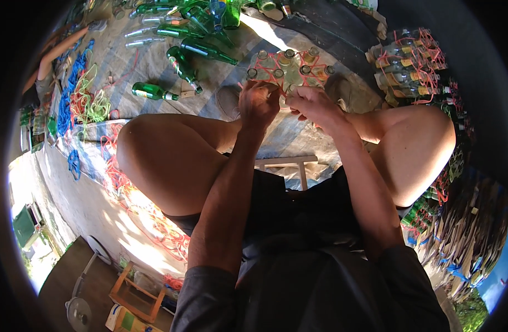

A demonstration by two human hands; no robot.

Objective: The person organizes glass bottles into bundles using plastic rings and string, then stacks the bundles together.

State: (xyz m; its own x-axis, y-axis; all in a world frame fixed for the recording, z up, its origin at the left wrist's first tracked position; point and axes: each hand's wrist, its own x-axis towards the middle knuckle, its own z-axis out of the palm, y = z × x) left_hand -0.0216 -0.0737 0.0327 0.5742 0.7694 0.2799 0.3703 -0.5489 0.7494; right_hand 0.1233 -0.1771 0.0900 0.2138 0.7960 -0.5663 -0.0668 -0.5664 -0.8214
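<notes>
Between my feet stands a cluster of clear glass bottles [290, 73], upright, with red plastic cord [270, 62] laced around their necks. At the near edge of the cluster, my left hand [259, 102] is closed with its fingers curled in, and a strand of the red cord shows by its fingers. Close beside it, my right hand [314, 105] is pinched shut at the cord, its knuckles facing up. The fingertips of both hands almost meet over the nearest bottles. Those bottles are partly hidden by my hands.
Green bottles [182, 66] lie strewn at the far left. Tied bundles of clear bottles [411, 66] stand at the far right. Tangled green cord [93, 108] and blue cord [77, 77] lie on the left, where another person's arm [60, 50] reaches in. Red cord [154, 221] spreads beside my left knee.
</notes>
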